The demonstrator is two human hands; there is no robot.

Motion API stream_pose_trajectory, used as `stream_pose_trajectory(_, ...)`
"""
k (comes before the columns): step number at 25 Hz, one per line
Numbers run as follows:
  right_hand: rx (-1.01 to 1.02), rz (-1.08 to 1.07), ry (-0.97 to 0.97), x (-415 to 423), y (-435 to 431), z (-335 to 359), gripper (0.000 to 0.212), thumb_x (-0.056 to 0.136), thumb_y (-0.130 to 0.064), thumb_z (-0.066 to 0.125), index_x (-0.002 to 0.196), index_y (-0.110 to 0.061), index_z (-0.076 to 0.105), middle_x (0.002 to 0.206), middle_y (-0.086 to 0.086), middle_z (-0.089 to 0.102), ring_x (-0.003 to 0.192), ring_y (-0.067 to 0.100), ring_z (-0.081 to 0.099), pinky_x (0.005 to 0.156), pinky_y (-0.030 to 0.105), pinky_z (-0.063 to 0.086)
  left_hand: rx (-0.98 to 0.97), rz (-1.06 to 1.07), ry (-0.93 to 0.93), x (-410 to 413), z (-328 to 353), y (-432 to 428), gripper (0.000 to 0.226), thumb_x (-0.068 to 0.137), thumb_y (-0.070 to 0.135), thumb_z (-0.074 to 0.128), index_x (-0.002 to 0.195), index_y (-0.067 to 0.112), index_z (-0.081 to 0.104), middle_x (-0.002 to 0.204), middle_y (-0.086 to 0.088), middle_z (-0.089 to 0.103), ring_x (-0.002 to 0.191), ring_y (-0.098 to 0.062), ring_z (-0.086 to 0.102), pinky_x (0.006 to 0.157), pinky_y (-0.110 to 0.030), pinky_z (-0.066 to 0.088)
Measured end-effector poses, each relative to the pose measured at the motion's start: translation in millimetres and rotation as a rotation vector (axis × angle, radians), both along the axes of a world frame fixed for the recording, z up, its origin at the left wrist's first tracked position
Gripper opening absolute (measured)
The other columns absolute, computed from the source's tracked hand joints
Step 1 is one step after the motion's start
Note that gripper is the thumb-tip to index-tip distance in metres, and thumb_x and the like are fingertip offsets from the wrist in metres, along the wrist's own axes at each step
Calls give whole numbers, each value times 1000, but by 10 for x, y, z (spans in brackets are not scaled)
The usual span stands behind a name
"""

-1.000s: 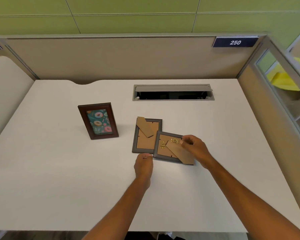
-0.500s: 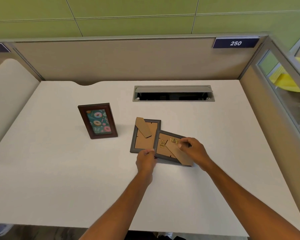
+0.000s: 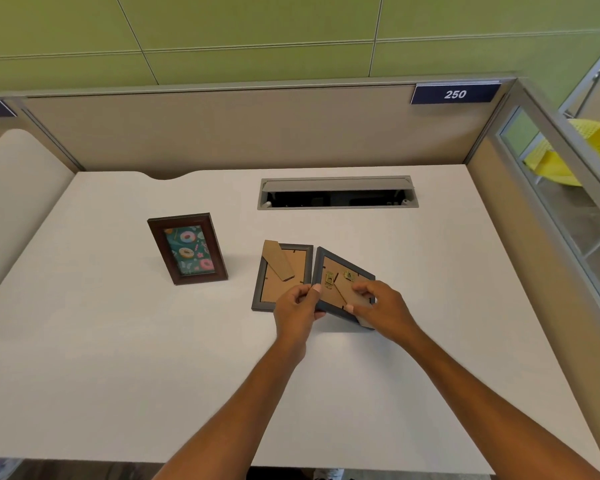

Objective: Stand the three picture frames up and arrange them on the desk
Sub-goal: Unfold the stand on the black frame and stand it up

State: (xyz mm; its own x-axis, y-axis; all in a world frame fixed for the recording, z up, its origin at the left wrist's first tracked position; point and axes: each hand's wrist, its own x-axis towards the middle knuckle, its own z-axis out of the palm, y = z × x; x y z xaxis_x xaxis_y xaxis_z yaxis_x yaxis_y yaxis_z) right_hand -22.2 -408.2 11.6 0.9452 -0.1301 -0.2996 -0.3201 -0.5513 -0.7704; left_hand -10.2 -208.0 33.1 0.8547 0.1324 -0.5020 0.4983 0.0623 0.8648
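Between both hands, near the middle of the white surface [image 3: 118, 358], the grey frame [image 3: 340, 271] is tipped up off its near-left edge, back side toward the camera, brass hangers and cardboard easel leg [image 3: 354, 296] showing. The left hand [image 3: 297, 313] has its fingers [image 3: 309, 292] pinching the frame's left edge; the right hand [image 3: 383, 308] has its fingers closed on the easel leg and the lower right rim. Just beside it on the left, a second grey frame [image 3: 281, 275] lies face down, its own leg partly swung out. Well apart to the left, the brown frame [image 3: 187, 249] with the doughnut print already stands upright.

The step in hand looks like opening the leg and standing this frame. To do it well, the left hand should steady the frame while the right swings the leg fully out to its stop; then turn the picture toward the front and set the bottom edge and leg tip down together. Lifting clear should avoid nudging the neighbour.
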Motion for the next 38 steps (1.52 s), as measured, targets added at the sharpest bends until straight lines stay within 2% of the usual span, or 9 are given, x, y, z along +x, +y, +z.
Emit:
stream_pose_trajectory(9,-48,34,-32,32,40,217,57,89,-36,89,139,-19,68,131,2,66,113,19,66,95,34,60,-44,-29,-76,-18,276,15,20,99,29,80,105,10,82,99,-7,85,92,-25,83,79,-36,70)
stream_pose_trajectory(13,130,-1,-49,3,87,375,43,95,-29,84,134,-17,72,128,3,72,113,24,71,94,33,63,40,-57,-119,23,540,15,24,94,37,85,103,15,80,91,-5,85,80,-18,82,65,-22,64)
stream_pose_trajectory(18,252,29,-70,33,197,589,40,102,-18,76,142,-17,72,136,5,75,124,25,71,109,44,59,120,-58,-115,151,866,-15,23,89,33,86,100,17,73,89,-5,82,77,-18,82,64,-24,65)
stream_pose_trajectory(21,423,77,-38,25,296,709,37,107,-32,68,143,-36,70,141,-11,74,131,8,68,113,31,54,143,-38,-127,252,1019,4,20,90,31,85,96,18,71,86,-1,82,76,-19,83,66,-26,67)
stream_pose_trajectory(23,421,125,-48,10,388,776,45,99,-40,78,140,-52,66,140,-25,70,128,-5,66,110,22,51,144,-13,-134,339,1105,32,19,91,30,84,93,18,70,88,-2,81,75,-20,82,68,-28,69)
stream_pose_trajectory(26,173,113,-189,25,562,729,69,94,-29,86,157,-34,57,140,-13,71,119,3,68,105,26,54,129,-8,-111,460,1202,59,20,92,30,84,92,15,71,86,-3,82,71,-19,83,71,-31,70)
stream_pose_trajectory(30,54,12,-348,101,753,702,43,107,-15,66,150,-14,64,90,-11,74,70,2,67,65,10,51,43,-20,-93,580,1277,61,29,97,41,79,103,15,69,96,-7,82,80,-21,84,75,-33,71)
stream_pose_trajectory(34,189,-84,-318,188,763,698,34,107,-13,65,141,-12,69,114,0,79,100,14,75,77,12,59,-1,-60,-79,702,1256,203,29,107,43,65,115,16,71,103,-5,80,87,-22,83,78,-31,70)
stream_pose_trajectory(38,488,-188,-163,242,728,745,38,106,-13,69,142,-27,66,139,1,74,128,24,68,98,46,66,105,-11,-76,788,1054,465,24,108,32,62,109,9,70,100,-10,78,90,-24,76,73,-31,65)
